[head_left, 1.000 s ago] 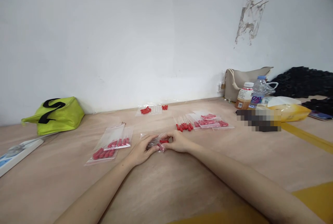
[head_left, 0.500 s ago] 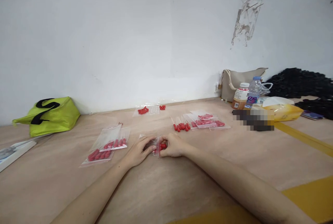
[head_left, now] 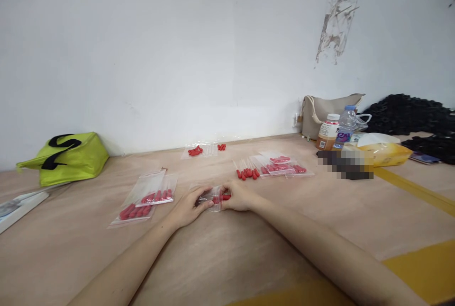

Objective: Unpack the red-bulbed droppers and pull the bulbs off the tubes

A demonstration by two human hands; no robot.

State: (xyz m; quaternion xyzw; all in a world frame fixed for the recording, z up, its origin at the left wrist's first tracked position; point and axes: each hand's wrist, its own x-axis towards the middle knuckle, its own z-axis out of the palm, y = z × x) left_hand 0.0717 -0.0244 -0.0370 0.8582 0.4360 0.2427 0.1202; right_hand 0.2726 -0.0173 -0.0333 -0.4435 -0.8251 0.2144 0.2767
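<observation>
At the middle of the table, my left hand [head_left: 190, 207] has its thumb and fingers closed on a small clear zip bag [head_left: 215, 208]. My right hand [head_left: 240, 196] is pinched at the bag's right end, around red-headed sticks [head_left: 226, 197]. Their red ends reach into the bag's mouth; how many there are is hidden by the fingers. Beyond my right hand lies a row of loose red-tipped sticks [head_left: 248, 173]. Filled zip bags [head_left: 275, 167] overlap just right of that row. More filled zip bags [head_left: 158, 196] lie left of my left hand.
By the wall, red pieces [head_left: 195, 150] lie on a clear plastic sheet. A lime-green bag [head_left: 76, 159] stands at the left. On the right are an orange drink bottle [head_left: 327, 131], a water bottle [head_left: 344, 128], a beige bag [head_left: 311, 114], a yellow tissue pack [head_left: 391, 153] and a black heap [head_left: 408, 114].
The red ends in my right hand have shifted left into the bag's mouth. The bag now lies flatter between my hands. My left hand has barely moved.
</observation>
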